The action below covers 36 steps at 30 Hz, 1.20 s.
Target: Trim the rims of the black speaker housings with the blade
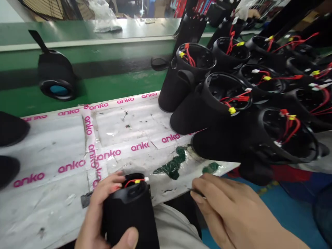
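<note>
My left hand (100, 214) is wrapped round a black cylindrical speaker shell (131, 212), held upright over my lap at the table's near edge. Red wires with a yellow and a white connector (137, 181) stick out of its open top. My right hand (228, 207) is just right of it, fingers pinched on a thin dark tool (195, 190) whose tip I cannot make out.
Several open black speaker shells (215, 100) with red wires lie stacked at the right. The work surface (52, 162) is covered in foam sheet taped with pink "anko" tape. A finished speaker (55, 77) lies on the green conveyor (109, 86) behind. Dark shapes sit at the left edge.
</note>
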Available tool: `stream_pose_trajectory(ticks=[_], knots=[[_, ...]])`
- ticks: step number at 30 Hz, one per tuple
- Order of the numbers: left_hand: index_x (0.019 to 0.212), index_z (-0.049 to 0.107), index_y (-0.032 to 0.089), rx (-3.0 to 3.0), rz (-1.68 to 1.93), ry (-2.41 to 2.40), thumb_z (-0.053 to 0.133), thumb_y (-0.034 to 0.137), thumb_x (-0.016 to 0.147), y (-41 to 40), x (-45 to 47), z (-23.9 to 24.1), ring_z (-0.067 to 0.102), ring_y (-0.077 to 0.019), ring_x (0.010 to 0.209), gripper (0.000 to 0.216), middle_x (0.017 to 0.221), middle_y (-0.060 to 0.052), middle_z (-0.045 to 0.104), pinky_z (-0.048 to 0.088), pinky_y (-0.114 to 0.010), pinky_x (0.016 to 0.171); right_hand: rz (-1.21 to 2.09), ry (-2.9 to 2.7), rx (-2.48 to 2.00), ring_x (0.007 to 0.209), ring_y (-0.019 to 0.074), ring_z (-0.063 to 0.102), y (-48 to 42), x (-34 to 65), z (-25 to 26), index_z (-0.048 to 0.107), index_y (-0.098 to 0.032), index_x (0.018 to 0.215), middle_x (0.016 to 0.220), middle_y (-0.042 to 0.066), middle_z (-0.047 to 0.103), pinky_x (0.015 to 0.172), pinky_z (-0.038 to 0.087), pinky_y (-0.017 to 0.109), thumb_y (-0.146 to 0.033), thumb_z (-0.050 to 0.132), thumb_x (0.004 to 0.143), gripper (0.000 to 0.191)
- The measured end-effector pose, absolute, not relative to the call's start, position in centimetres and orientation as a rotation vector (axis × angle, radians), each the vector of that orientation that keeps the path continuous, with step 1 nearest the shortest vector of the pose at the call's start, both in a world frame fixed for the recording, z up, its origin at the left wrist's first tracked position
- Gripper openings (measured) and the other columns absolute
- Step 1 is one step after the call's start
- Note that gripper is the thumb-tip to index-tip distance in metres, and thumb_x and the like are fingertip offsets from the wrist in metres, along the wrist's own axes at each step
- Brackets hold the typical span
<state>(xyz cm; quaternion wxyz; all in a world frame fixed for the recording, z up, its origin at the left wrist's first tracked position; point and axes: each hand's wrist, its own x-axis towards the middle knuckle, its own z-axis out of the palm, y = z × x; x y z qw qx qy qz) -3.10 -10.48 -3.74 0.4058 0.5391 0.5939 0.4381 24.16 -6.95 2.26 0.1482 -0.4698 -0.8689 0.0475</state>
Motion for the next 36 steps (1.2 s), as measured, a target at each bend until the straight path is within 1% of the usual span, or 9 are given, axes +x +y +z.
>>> stream_pose_trajectory(ticks=[6,9,12,19,23,26,28,32,36], knots=[[0.144,0.058,0.043,1.458,1.054,1.448,0.070,0.057,0.103,-10.2,-3.2,-3.4,0.058,-0.0315,0.141,0.046,0.154,-0.005,0.058,0.046,-0.049,0.121,0.264,-2.498,-1.261,0.067,0.0183,0.068,-6.6,21.0,0.5,0.064,-0.020,0.109,0.085,0.002,0.070,0.058,0.050,0.032,-0.009,0.036,0.109,0.031],[0.156,0.045,0.042,1.422,1.123,1.445,0.068,0.055,0.105,-10.6,-3.3,-3.6,0.056,-0.0307,0.146,0.057,0.159,-0.007,0.056,0.048,-0.045,0.117,0.289,-2.464,-1.201,0.063,0.0189,0.068,-6.0,19.2,-0.2,0.068,-0.019,0.105,0.084,0.003,0.071,0.053,0.048,0.033,-0.013,0.032,0.113,0.036],[0.161,0.037,0.042,1.528,1.228,1.393,0.060,0.045,0.110,-11.1,-3.4,-3.5,0.056,-0.0312,0.149,0.056,0.161,-0.009,0.055,0.044,-0.050,0.123,0.322,-2.448,-1.155,0.061,0.0198,0.065,-5.8,18.1,-0.7,0.068,-0.021,0.098,0.079,0.002,0.068,0.052,0.047,0.035,-0.019,0.033,0.116,0.039],[0.142,0.072,0.041,1.446,0.934,1.583,0.058,0.026,0.097,-10.9,-4.9,-1.3,0.046,-0.0426,0.159,0.050,0.164,-0.002,0.058,0.033,-0.064,0.133,0.531,-2.410,-1.121,0.071,0.0181,0.068,-6.3,17.3,-1.1,0.065,-0.022,0.103,0.086,0.001,0.068,0.063,0.054,0.031,-0.017,0.036,0.112,0.031],[0.146,0.069,0.039,1.418,0.891,1.616,0.060,0.037,0.102,-11.0,-4.7,-0.7,0.038,-0.0457,0.164,0.045,0.170,-0.007,0.052,0.027,-0.072,0.133,0.563,-2.379,-1.195,0.070,0.0206,0.071,-6.2,17.0,-1.1,0.062,-0.022,0.099,0.088,0.004,0.071,0.060,0.056,0.033,-0.008,0.038,0.103,0.028],[0.145,0.063,0.036,1.337,0.832,1.660,0.088,0.059,0.084,-11.1,-4.5,-0.7,0.037,-0.0520,0.163,0.070,0.176,-0.015,0.041,0.023,-0.082,0.128,0.622,-2.330,-1.238,0.071,0.0205,0.073,-5.9,17.0,-0.4,0.059,-0.022,0.105,0.088,0.002,0.071,0.059,0.057,0.034,-0.011,0.041,0.104,0.021],[0.136,0.065,0.037,1.231,0.828,1.653,0.100,0.062,0.069,-10.7,-4.7,-0.6,0.046,-0.0498,0.158,0.079,0.175,-0.013,0.044,0.031,-0.078,0.127,0.672,-2.280,-1.245,0.072,0.0187,0.073,-5.7,17.3,0.3,0.055,-0.022,0.109,0.088,0.001,0.071,0.059,0.058,0.032,-0.013,0.042,0.105,0.017],[0.141,0.065,0.041,1.066,0.892,1.371,0.100,0.059,0.072,-9.7,-5.5,-1.3,0.061,-0.0428,0.149,0.078,0.172,-0.008,0.052,0.059,-0.054,0.115,0.630,-2.238,-1.227,0.080,0.0185,0.077,-6.2,18.4,1.2,0.051,-0.024,0.117,0.097,0.002,0.076,0.065,0.060,0.032,-0.012,0.036,0.109,0.021],[0.163,0.051,0.044,1.071,0.838,1.113,0.087,0.066,0.085,-10.0,-5.5,-3.4,0.045,-0.0477,0.161,0.088,0.180,-0.006,0.040,0.058,-0.057,0.117,0.854,-2.136,-1.285,0.091,0.0156,0.079,-7.4,19.0,0.8,0.049,-0.029,0.124,0.102,-0.001,0.077,0.073,0.062,0.027,-0.015,0.043,0.112,0.019]])
